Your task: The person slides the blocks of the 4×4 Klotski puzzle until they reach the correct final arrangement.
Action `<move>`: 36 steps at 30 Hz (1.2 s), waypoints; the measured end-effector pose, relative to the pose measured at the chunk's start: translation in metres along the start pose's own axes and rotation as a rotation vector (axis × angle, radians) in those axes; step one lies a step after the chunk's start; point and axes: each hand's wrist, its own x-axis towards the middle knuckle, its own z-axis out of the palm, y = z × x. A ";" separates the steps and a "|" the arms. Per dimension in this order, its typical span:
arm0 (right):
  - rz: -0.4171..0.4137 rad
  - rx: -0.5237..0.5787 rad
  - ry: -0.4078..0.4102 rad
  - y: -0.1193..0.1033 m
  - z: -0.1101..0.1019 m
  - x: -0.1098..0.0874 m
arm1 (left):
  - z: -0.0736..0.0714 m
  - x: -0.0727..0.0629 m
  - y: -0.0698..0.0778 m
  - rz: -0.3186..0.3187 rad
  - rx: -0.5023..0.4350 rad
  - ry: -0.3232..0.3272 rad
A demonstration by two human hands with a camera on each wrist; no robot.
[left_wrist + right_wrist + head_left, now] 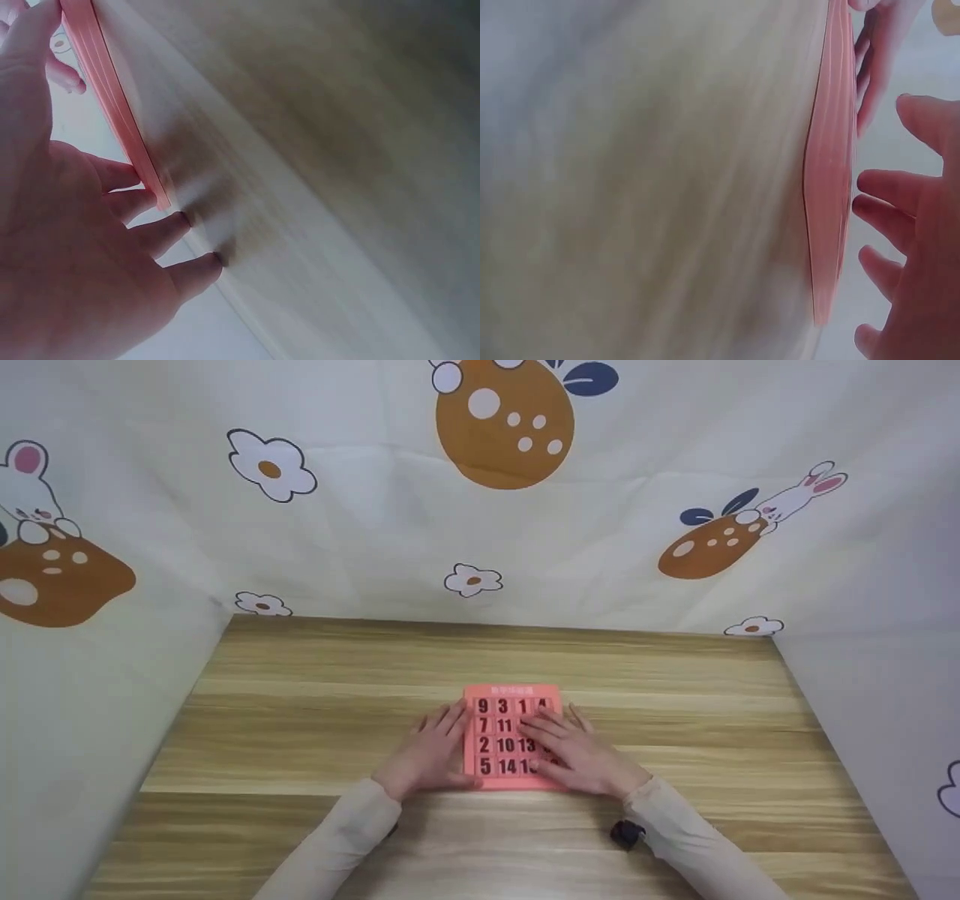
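Note:
A pink sliding number puzzle [505, 735] lies flat on the wooden table, its black-numbered tiles partly covered at the right. Along its left side rests my left hand [427, 756], the thumb by the near left corner. In the left wrist view, two of its fingers touch the puzzle's side edge [120, 112] while the other two reach the tabletop. My right hand [581, 754] is spread over the right-hand tiles with extended fingers. The right wrist view shows these fingertips [864, 204] close above the puzzle; whether all of them touch it I cannot tell.
Wood-grain table [315, 675] surrounds the puzzle. Pale cloth [360, 525] printed with flowers, rabbits and orange fruit hangs behind and at both sides. A small dark object [627, 834] sits at the right wrist.

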 end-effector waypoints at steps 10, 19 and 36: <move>0.007 -0.006 0.034 0.005 -0.005 -0.010 | 0.001 0.001 0.000 0.018 0.011 0.005; 0.005 -0.028 0.079 -0.004 -0.009 -0.001 | 0.000 0.000 0.000 0.011 0.020 -0.002; 0.016 -0.066 0.064 -0.016 -0.005 0.004 | -0.001 0.001 0.002 -0.018 0.021 -0.021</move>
